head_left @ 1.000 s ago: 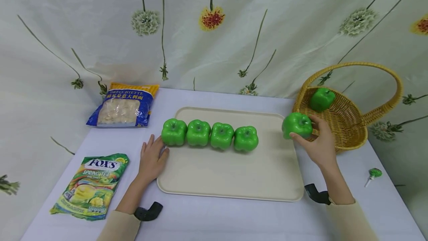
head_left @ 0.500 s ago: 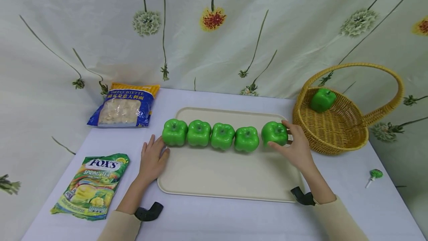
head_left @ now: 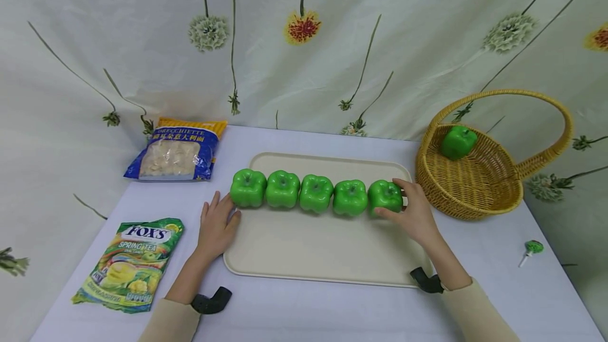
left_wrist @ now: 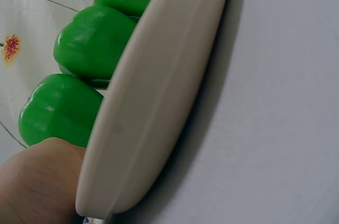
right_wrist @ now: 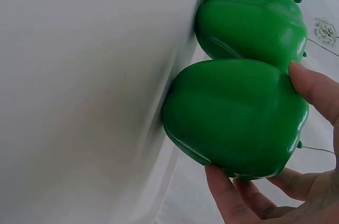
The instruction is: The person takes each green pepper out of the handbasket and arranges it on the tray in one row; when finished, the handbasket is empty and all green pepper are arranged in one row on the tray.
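Note:
Several green bell peppers [head_left: 315, 192] stand in a row, side by side, on a beige tray [head_left: 328, 252]. At the row's right end my right hand [head_left: 412, 212] grips the last bell pepper [head_left: 383, 195], thumb on the near side and fingers around its right. In the right wrist view this bell pepper [right_wrist: 233, 115] sits on the tray, close against its neighbour. My left hand [head_left: 216, 228] rests at the tray's left edge, fingers extended beside the leftmost bell pepper [head_left: 248, 187]. The left wrist view shows only part of that hand, by the tray rim.
A wicker basket [head_left: 467, 194] with a tall handle and one bell pepper [head_left: 458, 142] inside stands at the right. A lollipop [head_left: 532, 249] lies in front of it. On the left are a blue pasta bag [head_left: 173, 152] and a green candy bag [head_left: 130, 265].
My right hand has carried a bell pepper leftward from beside the basket onto the tray, at the right end of the row. My left hand has stayed in place.

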### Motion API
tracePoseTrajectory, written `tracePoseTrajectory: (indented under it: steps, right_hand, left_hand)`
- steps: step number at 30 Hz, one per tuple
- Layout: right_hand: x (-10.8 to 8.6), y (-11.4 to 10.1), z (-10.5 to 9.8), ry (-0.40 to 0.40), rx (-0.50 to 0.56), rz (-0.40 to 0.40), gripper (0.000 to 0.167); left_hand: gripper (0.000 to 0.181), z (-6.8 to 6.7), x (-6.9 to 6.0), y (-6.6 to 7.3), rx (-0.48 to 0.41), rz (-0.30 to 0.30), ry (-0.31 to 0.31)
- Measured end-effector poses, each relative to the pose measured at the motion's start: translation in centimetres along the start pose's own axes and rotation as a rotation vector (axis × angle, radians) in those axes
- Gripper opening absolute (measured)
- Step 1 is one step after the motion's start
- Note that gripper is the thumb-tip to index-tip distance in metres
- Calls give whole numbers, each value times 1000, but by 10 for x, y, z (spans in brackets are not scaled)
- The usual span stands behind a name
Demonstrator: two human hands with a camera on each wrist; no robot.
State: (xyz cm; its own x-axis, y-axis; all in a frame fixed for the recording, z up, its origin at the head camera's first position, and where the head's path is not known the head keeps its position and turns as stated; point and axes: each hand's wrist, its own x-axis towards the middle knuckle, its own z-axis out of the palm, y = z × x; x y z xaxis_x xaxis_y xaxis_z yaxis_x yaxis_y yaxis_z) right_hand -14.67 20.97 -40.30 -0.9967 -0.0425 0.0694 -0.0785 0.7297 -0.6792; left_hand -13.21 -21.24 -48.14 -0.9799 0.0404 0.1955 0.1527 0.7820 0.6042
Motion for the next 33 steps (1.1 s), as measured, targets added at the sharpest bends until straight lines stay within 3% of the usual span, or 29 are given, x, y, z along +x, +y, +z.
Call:
tracePoseTrajectory:
  steps: [23, 33]
  right_hand:
    - [-2, -1, 1, -21, 48, -13, 83]
    - [-7, -2, -8, -47, 72, -32, 88]
  left_hand:
    - [47, -2, 1, 1, -4, 0, -7]
    - [46, -1, 1, 1, -8, -2, -5]
